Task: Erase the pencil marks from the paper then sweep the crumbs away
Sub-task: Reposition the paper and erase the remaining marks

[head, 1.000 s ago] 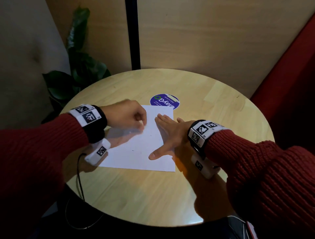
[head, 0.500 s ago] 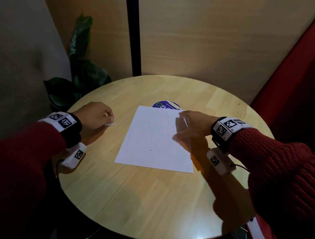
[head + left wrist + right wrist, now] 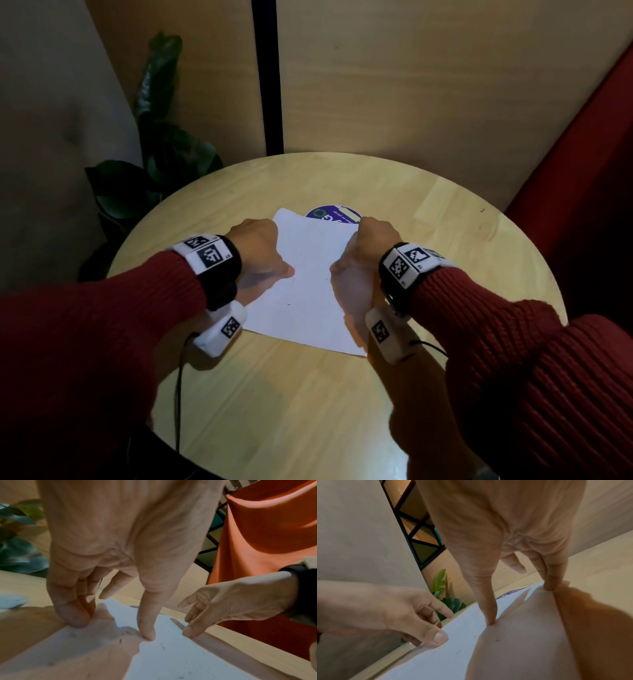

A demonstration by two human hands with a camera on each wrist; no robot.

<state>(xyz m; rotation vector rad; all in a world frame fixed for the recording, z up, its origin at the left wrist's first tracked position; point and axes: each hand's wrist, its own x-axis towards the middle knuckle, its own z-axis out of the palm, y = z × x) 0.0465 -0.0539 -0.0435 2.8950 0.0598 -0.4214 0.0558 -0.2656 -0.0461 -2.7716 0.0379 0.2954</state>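
A white sheet of paper (image 3: 308,274) lies on the round wooden table (image 3: 291,394), with a few small dark specks (image 3: 288,304) on it. My left hand (image 3: 270,257) pinches the sheet's left edge, its thumb (image 3: 145,628) on top and the fingers curled at the edge. On the opposite edge my right hand (image 3: 356,253) pinches the same way, thumb (image 3: 489,615) pressed on the sheet. The far left corner curls up slightly. A blurred white object (image 3: 10,600), probably the eraser, lies on the table left of my left hand.
A round purple sticker (image 3: 329,214) is partly covered by the sheet's far edge. A leafy plant (image 3: 164,154) stands beyond the table on the left, wooden wall panels behind, and a red seat (image 3: 582,171) on the right.
My left hand left the small white object on the table's left side and came in to the paper's left edge. My right hand shifted from lying flat on the sheet to pinching its right edge.
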